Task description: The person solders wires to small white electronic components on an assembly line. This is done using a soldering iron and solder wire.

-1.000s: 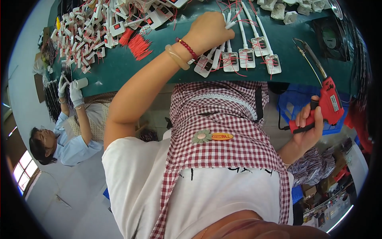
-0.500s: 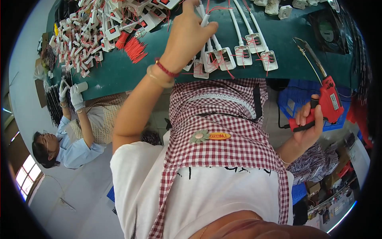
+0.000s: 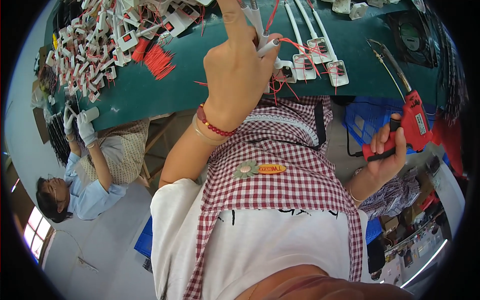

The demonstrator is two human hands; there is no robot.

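Note:
My left hand [image 3: 232, 82], wearing a red bead bracelet, is closed around several white stems [image 3: 268, 47] with red wires, thumb across them. The lower ends of these stems are partly hidden behind the hand. Just right of it lie several white switch housings [image 3: 305, 66] on white stems, open side up, with dark parts and thin red wires showing. My right hand [image 3: 384, 152] is wrapped round the black-and-red handle of a red soldering gun [image 3: 416, 125]. Its long metal tip [image 3: 392, 57], with a thin feed tube alongside, points up over the right side of the table, apart from the housings.
A heap of white switch pieces [image 3: 82, 60] covers the green table's [image 3: 187, 70] far left, beside a bundle of cut red wires [image 3: 159, 62]. A black fan [image 3: 412, 37] stands far right. Blue crates [image 3: 367, 117] sit below the edge. A co-worker's gloved hands [image 3: 82, 127] work at left.
My left hand has come nearer to me and the table's front edge, drawing the stems with it. The soldering gun in my right hand has barely moved.

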